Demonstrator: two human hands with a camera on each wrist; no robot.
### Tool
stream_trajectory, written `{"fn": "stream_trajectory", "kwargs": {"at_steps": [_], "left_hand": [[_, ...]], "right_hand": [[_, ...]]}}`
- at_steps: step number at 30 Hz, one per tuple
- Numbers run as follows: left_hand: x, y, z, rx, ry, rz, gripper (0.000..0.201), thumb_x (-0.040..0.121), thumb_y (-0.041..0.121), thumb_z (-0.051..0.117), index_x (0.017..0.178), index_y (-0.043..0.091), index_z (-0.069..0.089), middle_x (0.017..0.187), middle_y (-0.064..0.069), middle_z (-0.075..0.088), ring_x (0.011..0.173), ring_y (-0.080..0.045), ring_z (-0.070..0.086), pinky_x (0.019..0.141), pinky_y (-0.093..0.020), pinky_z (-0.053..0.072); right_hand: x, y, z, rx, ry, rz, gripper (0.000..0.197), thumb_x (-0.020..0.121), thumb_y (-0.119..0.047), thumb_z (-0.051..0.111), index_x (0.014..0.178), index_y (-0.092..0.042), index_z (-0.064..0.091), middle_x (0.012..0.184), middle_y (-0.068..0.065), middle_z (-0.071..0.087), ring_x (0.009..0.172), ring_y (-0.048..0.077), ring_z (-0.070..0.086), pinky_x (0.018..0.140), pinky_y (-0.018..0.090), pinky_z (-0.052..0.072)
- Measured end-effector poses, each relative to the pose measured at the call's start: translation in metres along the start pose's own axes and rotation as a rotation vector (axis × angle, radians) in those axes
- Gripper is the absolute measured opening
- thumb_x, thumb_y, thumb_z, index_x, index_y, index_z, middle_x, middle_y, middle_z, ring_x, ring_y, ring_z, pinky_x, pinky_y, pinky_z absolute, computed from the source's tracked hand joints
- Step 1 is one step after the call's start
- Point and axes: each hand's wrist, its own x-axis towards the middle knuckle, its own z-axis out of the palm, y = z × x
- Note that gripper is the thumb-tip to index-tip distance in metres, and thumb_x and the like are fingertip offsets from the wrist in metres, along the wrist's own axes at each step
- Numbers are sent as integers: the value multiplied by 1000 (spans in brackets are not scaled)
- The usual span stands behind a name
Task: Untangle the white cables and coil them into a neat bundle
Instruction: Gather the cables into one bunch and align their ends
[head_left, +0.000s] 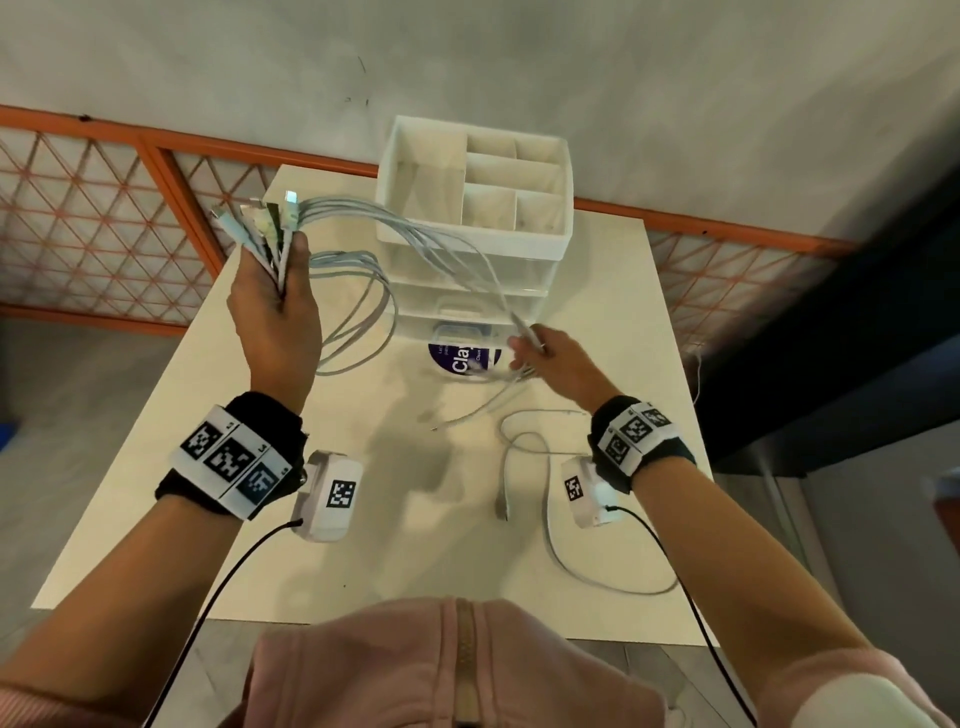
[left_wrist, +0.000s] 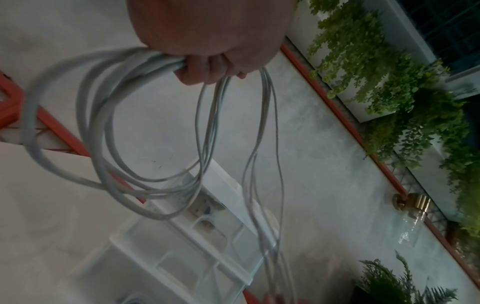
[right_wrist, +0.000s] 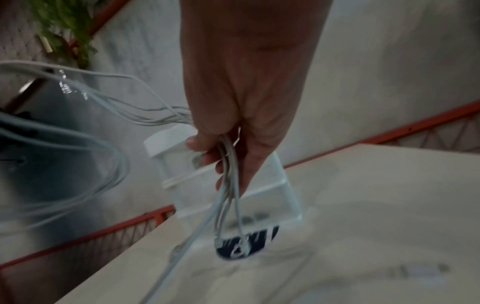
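white cables (head_left: 363, 218) up in the air over the counter (head_left: 395, 519), left hand (head_left: 275, 312) raised at the left, fingers curled round a fistful with the plug ends fanning out above and loops hanging below. strands stretch across to the right hand (head_left: 545, 353), lower and to the right, fingers curled round the other ends. one loose cable (head_left: 550, 525) lies on the near right of the counter. white organiser box (head_left: 475, 187) sits at the far edge, a clay tub (head_left: 462, 356) just in front of it.
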Motion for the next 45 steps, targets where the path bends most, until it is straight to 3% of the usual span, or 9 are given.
{"fn": "stream_trajectory", "kwargs": {"at_steps": [4, 8, 12, 18, 23, 29, 37, 42, 45], "left_hand": [[0, -1, 2, 68, -16, 17, 39, 98, 28, 46, 111, -7, 57, 96, -11, 65, 79, 2, 58, 75, -10, 42], [-12, -11, 7, 176, -106, 6, 32, 96, 31, 49, 108, 3, 59, 98, -12, 68, 74, -2, 57, 73, -17, 43], [-31, -18, 12, 246, -162, -13, 33, 96, 27, 52, 109, -3, 60, 101, -20, 70, 88, -19, 63, 70, -18, 38], [-38, -19, 16, 274, -229, 8, 31, 97, 25, 52, 105, -4, 59, 88, -14, 67, 77, -19, 57, 63, -18, 31], [-34, -26, 19, 277, -321, -70, 32, 94, 32, 55, 103, 2, 63, 85, -11, 67, 78, -22, 59, 62, -19, 31], [-45, -14, 32, 213, -587, -192, 28, 85, 33, 68, 84, 26, 42, 56, 10, 41, 43, 4, 44, 48, -10, 34], [-56, 18, 47, -146, -702, -261, 11, 100, 23, 42, 98, 15, 49, 43, 25, 50, 40, 8, 46, 45, -7, 34], [-56, 26, 47, -239, -701, -294, 17, 102, 20, 39, 91, 18, 51, 50, 22, 55, 49, 8, 53, 50, -3, 37], [-55, 29, 47, -220, -760, -272, 20, 102, 28, 36, 89, 21, 50, 67, 18, 52, 61, 7, 52, 62, -11, 43]], "right_hand": [[-8, 13, 41, -86, -282, 88, 27, 81, -35, 71, 93, -12, 62, 90, 3, 66, 81, 16, 60, 80, 32, 46], [-12, 35, 48, -286, -414, 172, 52, 70, -19, 82, 113, -3, 57, 101, 5, 59, 92, 19, 54, 81, 30, 44], [-28, 60, 57, -469, -562, 92, 37, 66, 9, 75, 101, 0, 68, 94, -4, 48, 88, 16, 48, 68, 22, 39], [-35, 65, 56, -554, -535, -81, 12, 68, 1, 77, 79, 1, 73, 91, -3, 42, 92, 20, 48, 88, 32, 44], [-26, 10, 2, -312, -619, -30, 14, 75, -3, 74, 88, -4, 70, 76, -7, 62, 66, -8, 55, 65, 0, 37], [-26, -67, -31, 174, -268, -164, 14, 80, 0, 70, 88, -6, 60, 75, 6, 63, 63, 0, 59, 61, 8, 44], [-24, -88, 5, 312, -100, -196, 21, 77, -1, 74, 79, -6, 53, 70, 4, 57, 61, 14, 61, 55, 16, 48], [-25, -77, 15, 410, -210, -116, 42, 69, -6, 81, 91, -12, 45, 90, 4, 57, 77, 22, 64, 74, 36, 51], [-22, -76, 20, 261, -346, -114, 59, 63, -18, 86, 108, -17, 48, 105, 4, 55, 90, 17, 60, 83, 32, 51]]}}
